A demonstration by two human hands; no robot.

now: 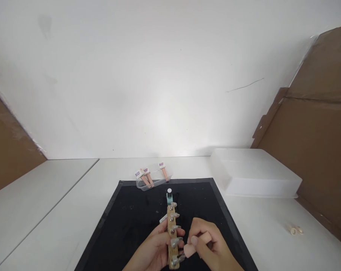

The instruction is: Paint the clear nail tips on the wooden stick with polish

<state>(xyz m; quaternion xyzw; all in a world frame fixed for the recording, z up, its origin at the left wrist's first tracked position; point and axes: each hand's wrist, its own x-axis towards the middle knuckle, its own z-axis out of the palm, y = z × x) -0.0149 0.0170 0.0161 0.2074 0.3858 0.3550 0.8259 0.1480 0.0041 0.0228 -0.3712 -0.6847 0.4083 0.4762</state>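
Note:
My left hand [156, 246] is closed around a wooden nail-tip stand [172, 256], a narrow strip held lengthwise. Several clear nail tips [174, 241] sit on metal knobs along it and point to the right. In my right hand [211, 244], thumb and fingers pinch a pale pink nail buffer [189, 250]. Its near end is beside the lower nail tips; whether it touches one I cannot tell. Just beyond the stand's far end is a teal nail polish bottle [169, 196] with a white-topped dark cap. A small whitish item [163, 218] is partly hidden behind my left hand.
A black mat [125, 214] covers the middle of the white table. At its far edge, a clear tray [143, 188] holds several pink sticks with white labels [164, 172]. To the right are a white plastic bin [258, 177] and small beige rings [293, 230]. Brown cardboard [317, 150] borders the right side.

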